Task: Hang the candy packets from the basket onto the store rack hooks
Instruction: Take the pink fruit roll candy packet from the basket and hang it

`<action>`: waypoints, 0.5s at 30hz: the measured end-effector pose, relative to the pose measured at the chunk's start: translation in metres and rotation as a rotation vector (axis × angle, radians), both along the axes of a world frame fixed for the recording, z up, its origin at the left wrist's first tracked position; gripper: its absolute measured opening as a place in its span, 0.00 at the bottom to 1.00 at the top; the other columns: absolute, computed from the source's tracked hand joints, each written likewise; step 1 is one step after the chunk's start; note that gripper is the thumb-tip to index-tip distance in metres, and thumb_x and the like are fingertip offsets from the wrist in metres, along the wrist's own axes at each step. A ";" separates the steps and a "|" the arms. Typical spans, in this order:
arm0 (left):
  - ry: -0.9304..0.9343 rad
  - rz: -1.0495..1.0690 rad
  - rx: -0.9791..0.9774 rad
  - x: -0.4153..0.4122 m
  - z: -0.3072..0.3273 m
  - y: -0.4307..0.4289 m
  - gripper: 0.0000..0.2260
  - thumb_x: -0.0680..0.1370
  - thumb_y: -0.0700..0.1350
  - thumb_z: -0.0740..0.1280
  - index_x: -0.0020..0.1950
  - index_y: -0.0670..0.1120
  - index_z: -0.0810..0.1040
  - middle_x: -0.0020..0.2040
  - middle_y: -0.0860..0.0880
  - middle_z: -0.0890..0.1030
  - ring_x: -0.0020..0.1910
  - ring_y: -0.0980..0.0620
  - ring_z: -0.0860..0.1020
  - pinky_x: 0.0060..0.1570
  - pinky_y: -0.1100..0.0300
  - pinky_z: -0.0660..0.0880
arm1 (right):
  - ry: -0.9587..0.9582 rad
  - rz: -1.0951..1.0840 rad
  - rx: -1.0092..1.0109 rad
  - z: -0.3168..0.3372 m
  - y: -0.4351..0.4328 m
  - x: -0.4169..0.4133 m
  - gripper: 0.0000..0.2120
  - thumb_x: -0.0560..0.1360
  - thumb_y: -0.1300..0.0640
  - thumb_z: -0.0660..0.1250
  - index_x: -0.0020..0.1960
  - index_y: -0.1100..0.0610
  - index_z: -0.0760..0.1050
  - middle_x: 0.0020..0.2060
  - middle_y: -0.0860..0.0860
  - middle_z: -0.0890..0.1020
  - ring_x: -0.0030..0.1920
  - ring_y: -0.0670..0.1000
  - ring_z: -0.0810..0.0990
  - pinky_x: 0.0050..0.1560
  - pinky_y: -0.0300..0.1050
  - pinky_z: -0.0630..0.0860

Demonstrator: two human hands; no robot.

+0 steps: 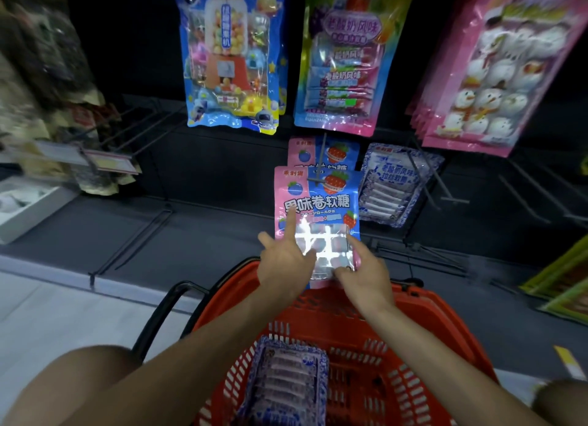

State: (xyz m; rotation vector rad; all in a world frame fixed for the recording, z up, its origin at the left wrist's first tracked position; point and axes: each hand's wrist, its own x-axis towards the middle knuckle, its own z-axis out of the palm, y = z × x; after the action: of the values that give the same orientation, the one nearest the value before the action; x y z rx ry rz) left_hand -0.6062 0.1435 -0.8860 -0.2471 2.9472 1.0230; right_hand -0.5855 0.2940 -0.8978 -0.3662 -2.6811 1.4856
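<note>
The left hand [286, 263] is mostly open: its index finger lies straight on the front of the pink-and-blue glossy candy packet with fruit pictures [318, 203], the thumb spread clear to the side and the other fingers bent against the silvery window. The right hand [366, 276] pinches that packet's lower right corner, index finger along the edge and thumb at the bottom. The packet hangs upright on a grey wire hook [319, 171] of the dark store rack [222, 158], just in front of a second like packet [305, 153]. A blue-and-white patterned packet [391, 187] hangs beside it, and another of that kind [286, 384] lies in the red plastic lattice basket [445, 314] below the forearms. Bigger bright packets hang above; the floor [47, 314] at left is pale
</note>
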 end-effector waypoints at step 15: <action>-0.104 -0.097 -0.096 -0.021 0.025 -0.012 0.38 0.81 0.62 0.66 0.83 0.66 0.45 0.70 0.39 0.60 0.43 0.43 0.79 0.48 0.53 0.76 | -0.031 0.112 0.311 0.022 0.009 -0.016 0.35 0.78 0.50 0.69 0.81 0.37 0.59 0.54 0.52 0.70 0.56 0.58 0.78 0.50 0.45 0.72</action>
State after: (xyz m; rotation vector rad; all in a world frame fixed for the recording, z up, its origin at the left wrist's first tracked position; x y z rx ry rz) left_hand -0.6270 0.1319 -0.8610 -0.1517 2.8865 0.8318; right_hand -0.6015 0.3035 -0.8757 -0.2240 -2.9367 1.0642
